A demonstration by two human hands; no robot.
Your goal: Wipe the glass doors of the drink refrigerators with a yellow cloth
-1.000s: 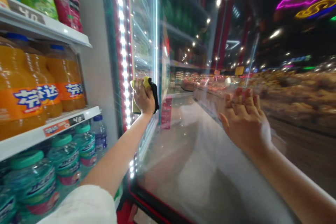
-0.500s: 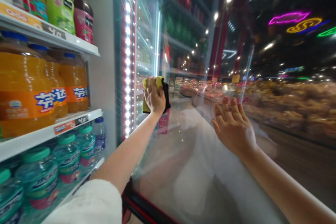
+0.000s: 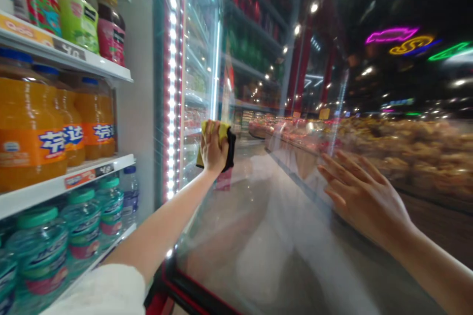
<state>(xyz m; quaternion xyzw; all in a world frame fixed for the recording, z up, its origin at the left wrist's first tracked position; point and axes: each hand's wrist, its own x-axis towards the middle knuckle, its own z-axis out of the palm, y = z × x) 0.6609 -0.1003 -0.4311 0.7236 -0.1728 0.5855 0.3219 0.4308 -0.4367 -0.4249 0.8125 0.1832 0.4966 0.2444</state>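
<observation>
My left hand (image 3: 213, 150) presses a yellow and black cleaning cloth (image 3: 223, 130) against the glass door (image 3: 258, 236), the fingers lying over the folded fabric. The cloth sits near the hinge side, beside the bright light strip. My right hand (image 3: 364, 197) is open near the door's right side, fingers stretched out and holding nothing. Whether its fingertips touch the glass I cannot tell. Reflections and see-through shapes cover much of the pane.
At left, fridge shelves (image 3: 96, 171) hold orange soda bottles (image 3: 33, 123), teal-capped bottles (image 3: 39, 246) and juice bottles (image 3: 76, 15). A red-edged black door frame (image 3: 199, 293) runs along the bottom. Blurred brown produce (image 3: 417, 157) lies at right.
My left hand and the cloth have slid slightly lower on the glass. My right hand has moved right and down, turning more sideways. The view has shifted a little.
</observation>
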